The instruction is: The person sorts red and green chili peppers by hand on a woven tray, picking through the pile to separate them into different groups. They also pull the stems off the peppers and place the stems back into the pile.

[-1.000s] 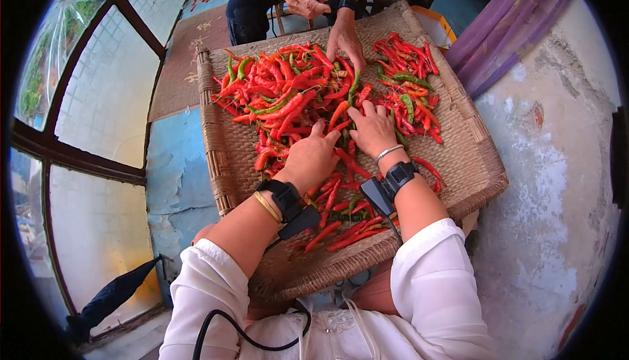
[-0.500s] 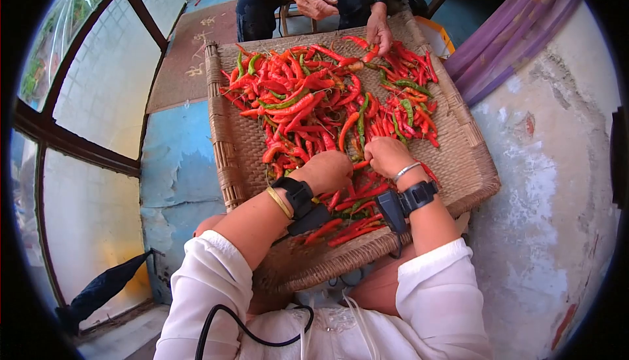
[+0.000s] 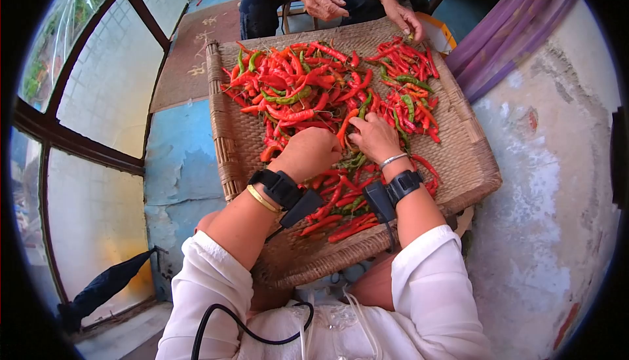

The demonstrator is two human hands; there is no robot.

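Note:
A woven tray (image 3: 468, 160) bears a large heap of red chili peppers (image 3: 282, 72) with a few green ones, a smaller pile (image 3: 409, 91) at its right, and more peppers (image 3: 341, 206) near my wrists. My left hand (image 3: 309, 153) is closed over the middle of the tray; its fingertips, and whatever they hold, are hidden. Just right of it, my right hand (image 3: 377, 137) has bent fingers pressed together at an orange-red pepper (image 3: 347, 124). What exactly it grips is too small to tell.
Across the tray sits another person, one hand (image 3: 321, 0) raised and the other (image 3: 404, 19) at the tray's far right edge. Framed windows (image 3: 98, 78) are at left, with a dark folded umbrella (image 3: 111, 288). A purple curtain (image 3: 504, 32) hangs by the wall at right.
Both my hands have moved farther up the tray, away from my body. The other person's right-side hand has shifted from the peppers to the tray's far right edge.

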